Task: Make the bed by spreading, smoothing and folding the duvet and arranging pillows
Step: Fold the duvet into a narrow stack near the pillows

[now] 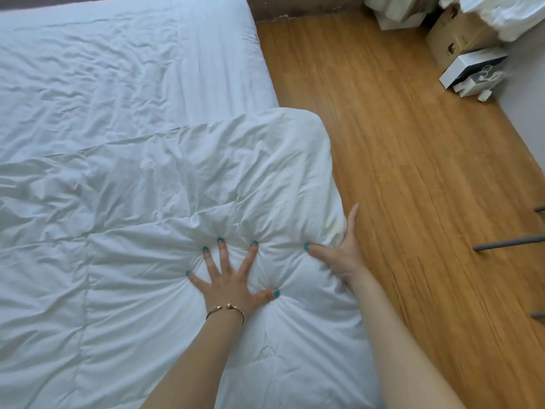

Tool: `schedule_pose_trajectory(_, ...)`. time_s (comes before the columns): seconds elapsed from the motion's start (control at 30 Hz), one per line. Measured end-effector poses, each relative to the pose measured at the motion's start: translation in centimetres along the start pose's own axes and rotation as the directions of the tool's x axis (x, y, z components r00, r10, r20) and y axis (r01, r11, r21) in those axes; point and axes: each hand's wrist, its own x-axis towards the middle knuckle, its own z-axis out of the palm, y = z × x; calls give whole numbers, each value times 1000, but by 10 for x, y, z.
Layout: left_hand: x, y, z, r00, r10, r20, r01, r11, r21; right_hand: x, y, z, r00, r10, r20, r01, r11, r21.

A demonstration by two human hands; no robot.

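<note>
Your left hand (233, 286) lies flat with all 5 fingers spread wide, pressing down into the duvet (165, 219) and gripping nothing; your right hand (343, 249) is also open, its thumb dug into the top of the duvet and its straight fingers laid against the side edge that hangs toward the floor (413, 172).

That duvet covers the near part of the bed, with its rounded far corner (306, 128) puffed up and sitting out past the mattress edge, while the bare white sheet (118, 54) shows beyond it. You look to be smoothing and squaring this side. To do it well, keep the left palm flat and sweep outward toward the edge rather than poking with the fingertips, since each tip now makes its own dimple and star of creases. Let the right hand steady the edge and draw it straight along the mattress side, then work up toward that bulging corner.

Several long wrinkles and stitched seams still cross the cover to your left, so that area needs passes too. No pillows are in view.

Off to the right, cardboard boxes (460, 33) and a flat white box (472, 69) stand by the wall, well apart from the bed. 3 dark metal legs (510, 242) poke in at the right edge; mind them when you step along the side. A thin bracelet (227, 309) sits on your left wrist and could snag the fabric.
</note>
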Motion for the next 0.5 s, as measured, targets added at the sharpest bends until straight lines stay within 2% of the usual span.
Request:
schedule_pose_trajectory(0.07, 1, 1, 0, 1000, -3, -8, 3, 1000, 8, -4, -10, 3, 993, -111, 34, 115, 986, -125)
schedule_pose_trajectory(0.17, 0, 1, -1, 1000, 1, 14, -1, 1000, 24, -17, -25, 5, 976, -191, 101, 210, 946, -248)
schedule_pose_trajectory(0.3, -3, -1, -14, 994, 30, 107, -32, 999, 15, -49, -55, 19, 968, -225, 108, 248, 825, -508)
schedule_pose_trajectory(0.4, -9, -15, -29, 978, 130, 161, -122, 991, -59, -63, -77, 31, 969, -202, 139, 245, 803, -543)
schedule_pose_trajectory(0.5, -26, -51, -47, 955, 276, 112, -262, 957, -123, -82, -114, 47, 963, -208, 170, 266, 819, -509)
